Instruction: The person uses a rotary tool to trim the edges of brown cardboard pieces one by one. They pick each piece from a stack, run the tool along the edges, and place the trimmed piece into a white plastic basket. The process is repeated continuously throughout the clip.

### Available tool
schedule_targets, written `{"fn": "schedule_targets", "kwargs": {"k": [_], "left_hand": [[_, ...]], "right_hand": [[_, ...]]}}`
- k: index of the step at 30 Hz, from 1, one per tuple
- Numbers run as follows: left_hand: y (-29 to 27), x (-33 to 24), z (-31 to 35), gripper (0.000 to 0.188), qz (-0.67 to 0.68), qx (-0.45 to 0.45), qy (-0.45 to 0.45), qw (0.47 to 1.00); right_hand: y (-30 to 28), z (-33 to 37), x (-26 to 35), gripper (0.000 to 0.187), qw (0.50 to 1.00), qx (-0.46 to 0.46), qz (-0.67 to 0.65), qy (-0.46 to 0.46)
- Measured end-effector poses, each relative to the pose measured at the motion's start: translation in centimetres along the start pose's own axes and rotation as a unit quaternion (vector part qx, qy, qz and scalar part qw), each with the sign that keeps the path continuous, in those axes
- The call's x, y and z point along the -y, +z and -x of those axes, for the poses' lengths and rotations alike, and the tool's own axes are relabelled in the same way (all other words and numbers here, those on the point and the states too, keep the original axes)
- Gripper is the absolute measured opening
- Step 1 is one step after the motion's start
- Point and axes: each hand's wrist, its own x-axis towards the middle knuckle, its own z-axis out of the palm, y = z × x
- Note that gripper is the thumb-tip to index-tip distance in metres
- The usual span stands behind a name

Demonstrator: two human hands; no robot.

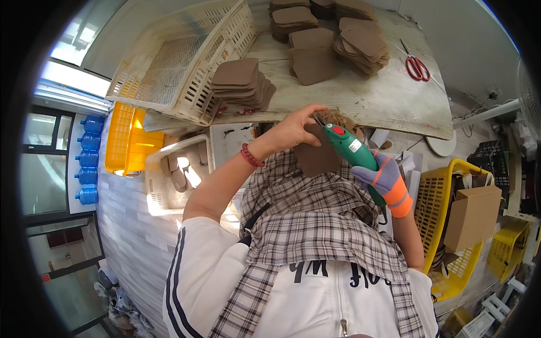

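"So, what takes up the most room?"

"Mainly the pale, scuffed worktop (406, 107) across the top of the frame. Next comes the white slatted crate (204, 90), at the upper left, then the plaid apron (315, 236) at the lower centre."

"And after those?"

"Stacks of brown pieces (310, 59) at the top centre, their layers slightly askew, with another stack (235, 73) beside the crate."

"What's in the hands?"

"The right hand (382, 177), in a greyish-purple glove with an orange cuff, is wrapped round a green power tool (354, 145). Its rounded body carries a red button and a white label."

"The left?"

"The bare left hand (293, 132) pinches a single brown piece (316, 159) near its upper edge, at the centre of the frame, above the apron. It's flat, matte and plain, with rounded corners. The tool's head is right by that edge; I can't tell whether they touch."

"Anything smaller?"

"Red-handled scissors (417, 67) at the upper right, and a red beaded bracelet (252, 156) on the left wrist."
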Motion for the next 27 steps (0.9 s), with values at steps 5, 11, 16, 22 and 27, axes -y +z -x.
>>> {"fn": "schedule_targets", "kwargs": {"k": [5, 11, 16, 22, 27], "left_hand": [[-9.8, -3.3, 3.6, 0.048, 0.083, -0.221, 0.087, 0.968], [-18.9, -1.8, 1.9, 0.037, -0.054, -0.392, 0.033, 0.918], [-19.4, -1.0, 2.0, 0.061, -0.502, -0.308, 0.098, 0.803], [-21.3, -5.6, -0.7, 0.087, -0.509, -0.042, -0.099, 0.854], [-21.9, -5.5, -2.3, 0.103, -0.528, 0.075, -0.222, 0.816]], "right_hand": [[-1.9, 0.5, -1.5, 0.041, 0.997, -0.071, 0.018, 0.006], [-2.7, -0.4, -3.6, 0.036, 0.996, -0.083, 0.017, 0.001], [-2.9, 0.1, -4.1, 0.034, 0.996, -0.087, 0.009, 0.002], [-2.5, 0.3, -3.6, 0.034, 0.996, -0.083, -0.015, 0.012], [-2.9, -0.4, -5.4, 0.033, 0.992, -0.094, 0.085, -0.013]]}}
